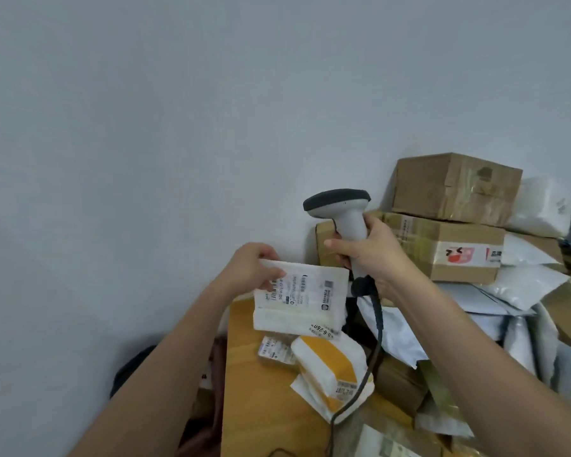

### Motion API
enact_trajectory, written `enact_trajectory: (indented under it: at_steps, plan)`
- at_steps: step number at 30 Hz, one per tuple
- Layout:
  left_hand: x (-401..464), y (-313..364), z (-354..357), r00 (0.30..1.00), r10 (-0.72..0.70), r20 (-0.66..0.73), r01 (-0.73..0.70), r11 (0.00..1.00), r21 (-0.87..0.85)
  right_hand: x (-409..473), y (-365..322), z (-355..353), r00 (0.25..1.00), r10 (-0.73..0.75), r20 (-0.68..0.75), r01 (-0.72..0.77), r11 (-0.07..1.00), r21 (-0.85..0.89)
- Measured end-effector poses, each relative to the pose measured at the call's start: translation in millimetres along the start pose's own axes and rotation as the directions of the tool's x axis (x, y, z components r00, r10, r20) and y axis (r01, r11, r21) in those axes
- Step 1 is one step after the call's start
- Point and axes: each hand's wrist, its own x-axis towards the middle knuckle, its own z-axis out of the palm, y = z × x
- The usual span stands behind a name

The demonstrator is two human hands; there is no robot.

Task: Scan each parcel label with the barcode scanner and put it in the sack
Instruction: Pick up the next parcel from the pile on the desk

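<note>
My left hand pinches the upper left corner of a flat white parcel, held above the wooden table with its printed label facing me. My right hand grips the handle of a grey barcode scanner, held upright just right of the parcel with its dark head on top. The scanner's black cable hangs down across the table. A dark red bag, possibly the sack, shows at the table's left edge, mostly hidden by my left arm.
A white and yellow parcel and a small labelled parcel lie on the wooden table. Stacked cardboard boxes stand against the wall at right, with several white and grey mailer bags heaped beside them.
</note>
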Motion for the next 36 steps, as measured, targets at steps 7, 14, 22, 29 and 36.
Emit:
enact_trajectory:
  at_steps: [7,14,22,29,36]
  plan:
    - [-5,35,-29,0.986,0.168,0.024,-0.169,0.964,0.207,8,8,33,0.999,-0.040,0.010,0.041,0.951,-0.307]
    - [-2,15,-49,0.910,0.248,-0.332,-0.263,0.965,0.000,16,15,49,0.999,-0.029,-0.039,0.014,0.945,-0.328]
    - [-8,-43,-35,0.921,-0.362,-0.143,0.219,0.787,-0.577,24,10,44,0.986,0.083,-0.148,-0.073,0.995,0.070]
    - [-22,-49,-15,0.966,-0.176,0.187,0.246,0.418,-0.875,24,8,47,0.976,0.113,-0.186,-0.083,0.983,0.162]
    - [-16,-60,-21,0.945,-0.327,-0.018,0.144,0.465,-0.873,13,-5,39,0.990,0.113,-0.089,-0.106,0.991,0.077]
